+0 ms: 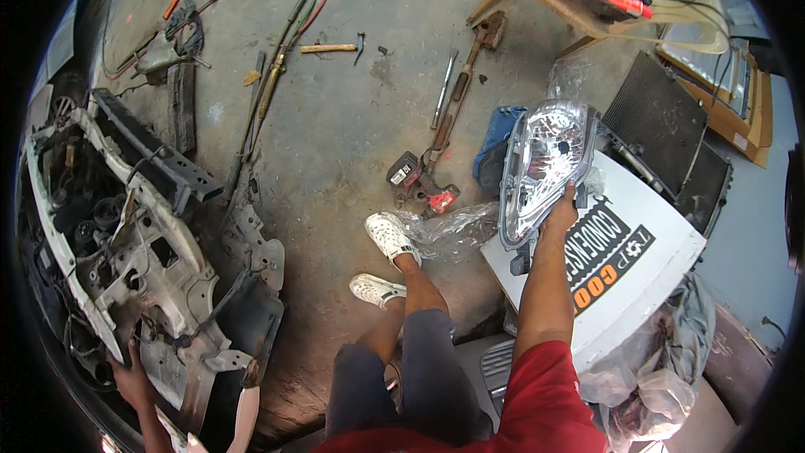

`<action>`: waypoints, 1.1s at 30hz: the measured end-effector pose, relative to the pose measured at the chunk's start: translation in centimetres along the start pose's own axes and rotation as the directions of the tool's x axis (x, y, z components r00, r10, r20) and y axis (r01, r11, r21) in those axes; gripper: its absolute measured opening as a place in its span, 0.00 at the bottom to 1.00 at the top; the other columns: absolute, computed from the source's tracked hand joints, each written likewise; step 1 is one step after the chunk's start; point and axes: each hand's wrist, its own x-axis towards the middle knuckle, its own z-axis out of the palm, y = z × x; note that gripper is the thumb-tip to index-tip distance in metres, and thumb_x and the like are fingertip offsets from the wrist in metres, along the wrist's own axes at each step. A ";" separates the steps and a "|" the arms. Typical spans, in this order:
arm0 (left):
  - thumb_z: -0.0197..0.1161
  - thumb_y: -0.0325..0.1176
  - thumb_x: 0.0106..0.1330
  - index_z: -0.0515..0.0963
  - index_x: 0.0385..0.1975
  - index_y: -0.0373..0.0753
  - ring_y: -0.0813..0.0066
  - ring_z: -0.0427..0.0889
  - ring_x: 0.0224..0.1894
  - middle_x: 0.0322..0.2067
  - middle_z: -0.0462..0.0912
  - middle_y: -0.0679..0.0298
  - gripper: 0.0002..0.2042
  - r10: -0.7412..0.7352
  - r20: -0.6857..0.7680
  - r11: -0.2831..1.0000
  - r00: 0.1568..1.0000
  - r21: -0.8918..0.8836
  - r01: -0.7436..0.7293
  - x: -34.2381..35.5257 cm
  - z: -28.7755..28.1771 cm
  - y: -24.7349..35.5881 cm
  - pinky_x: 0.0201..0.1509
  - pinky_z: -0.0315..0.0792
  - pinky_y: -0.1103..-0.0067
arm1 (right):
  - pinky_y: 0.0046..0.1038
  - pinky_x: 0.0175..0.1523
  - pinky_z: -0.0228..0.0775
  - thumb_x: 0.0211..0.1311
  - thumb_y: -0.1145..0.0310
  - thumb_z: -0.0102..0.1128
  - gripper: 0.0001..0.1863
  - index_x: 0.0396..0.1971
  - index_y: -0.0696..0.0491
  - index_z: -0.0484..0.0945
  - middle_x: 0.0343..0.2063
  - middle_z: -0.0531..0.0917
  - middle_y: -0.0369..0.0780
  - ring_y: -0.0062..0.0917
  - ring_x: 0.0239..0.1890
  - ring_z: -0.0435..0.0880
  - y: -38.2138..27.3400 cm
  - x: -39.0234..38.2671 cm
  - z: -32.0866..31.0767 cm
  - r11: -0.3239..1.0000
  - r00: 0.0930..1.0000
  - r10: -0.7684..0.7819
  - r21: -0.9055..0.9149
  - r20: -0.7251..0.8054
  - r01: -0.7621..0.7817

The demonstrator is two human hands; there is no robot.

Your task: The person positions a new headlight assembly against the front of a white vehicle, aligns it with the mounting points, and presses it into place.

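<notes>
A clear-lensed car headlight [543,159] is in my right hand [560,216], which grips its lower right edge above a white cardboard box [671,253]. At the lower left my left hand [132,373] grips the edge of the stripped front frame [159,235] of a car; its fingers are partly hidden. Worn, bare metal and an open engine bay show around that hand.
A red and black cordless power tool [436,197] and clear plastic wrap [457,231] lie near my feet. Farther off are a hammer [331,48], a long steel bar [457,101] and a gas torch [272,88] with hoses. A radiator [658,113] lies right, beside a plastic chair [700,0].
</notes>
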 end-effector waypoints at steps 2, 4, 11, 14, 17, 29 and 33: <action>0.55 0.67 0.66 0.62 0.70 0.35 0.41 0.74 0.61 0.60 0.75 0.41 0.44 -0.009 0.014 1.000 1.000 0.004 0.009 0.3 0.3 0.1 0.62 0.68 0.61 | 0.35 0.47 0.79 0.68 0.52 0.63 0.29 0.48 0.69 0.79 0.45 0.85 0.47 0.36 0.40 0.86 3.7 2.9 -0.6 0.997 1.000 -0.003 0.077 0.017 0.002; 0.54 0.68 0.66 0.60 0.71 0.34 0.40 0.74 0.61 0.61 0.74 0.41 0.45 -0.033 -0.003 0.999 0.999 0.042 0.033 0.8 0.6 -0.4 0.62 0.68 0.61 | 0.36 0.50 0.79 0.70 0.52 0.61 0.30 0.53 0.67 0.76 0.48 0.84 0.46 0.36 0.44 0.86 6.7 4.8 -1.2 0.994 0.998 0.037 0.106 0.048 -0.042; 0.56 0.65 0.66 0.57 0.73 0.35 0.45 0.73 0.64 0.65 0.70 0.43 0.45 0.023 -0.069 1.000 0.997 -0.020 -0.024 2.2 1.2 -2.1 0.64 0.67 0.63 | 0.47 0.68 0.65 0.61 0.33 0.60 0.48 0.67 0.60 0.65 0.65 0.71 0.48 0.45 0.64 0.74 14.1 11.6 -7.6 0.928 0.928 0.372 -0.039 0.018 -0.371; 0.54 0.68 0.65 0.58 0.72 0.34 0.44 0.72 0.65 0.66 0.69 0.42 0.46 0.008 -0.038 1.000 0.999 -0.015 -0.009 1.3 1.0 -0.9 0.65 0.66 0.62 | 0.45 0.49 0.74 0.68 0.36 0.54 0.36 0.58 0.54 0.74 0.52 0.80 0.44 0.38 0.47 0.80 16.5 12.2 -9.3 0.909 0.913 0.406 -0.081 -0.051 -0.408; 0.55 0.69 0.65 0.58 0.72 0.32 0.45 0.68 0.68 0.68 0.66 0.42 0.48 -0.050 -0.019 0.997 0.999 0.049 0.051 2.8 1.6 -1.3 0.69 0.63 0.62 | 0.38 0.30 0.68 0.71 0.38 0.50 0.26 0.44 0.48 0.78 0.31 0.81 0.36 0.29 0.27 0.77 18.2 13.1 -11.8 0.876 0.893 0.443 -0.178 -0.074 -0.449; 0.53 0.68 0.66 0.58 0.71 0.29 0.44 0.67 0.68 0.67 0.66 0.41 0.47 0.027 -0.004 0.991 1.000 0.132 -0.026 1.9 1.8 -3.1 0.68 0.63 0.64 | 0.40 0.36 0.79 0.51 0.63 0.64 0.10 0.20 0.53 0.86 0.27 0.88 0.45 0.38 0.29 0.87 25.9 0.5 -20.7 -0.415 0.699 0.276 -0.574 0.660 0.706; 0.56 0.65 0.66 0.60 0.70 0.31 0.42 0.70 0.65 0.64 0.70 0.40 0.45 -0.022 -0.047 1.000 0.999 0.014 0.023 0.0 0.4 -1.6 0.65 0.67 0.64 | 0.45 0.38 0.78 0.54 0.64 0.61 0.11 0.29 0.56 0.85 0.29 0.86 0.51 0.43 0.32 0.87 25.1 -10.1 -11.9 0.096 0.364 0.712 -0.597 0.600 0.797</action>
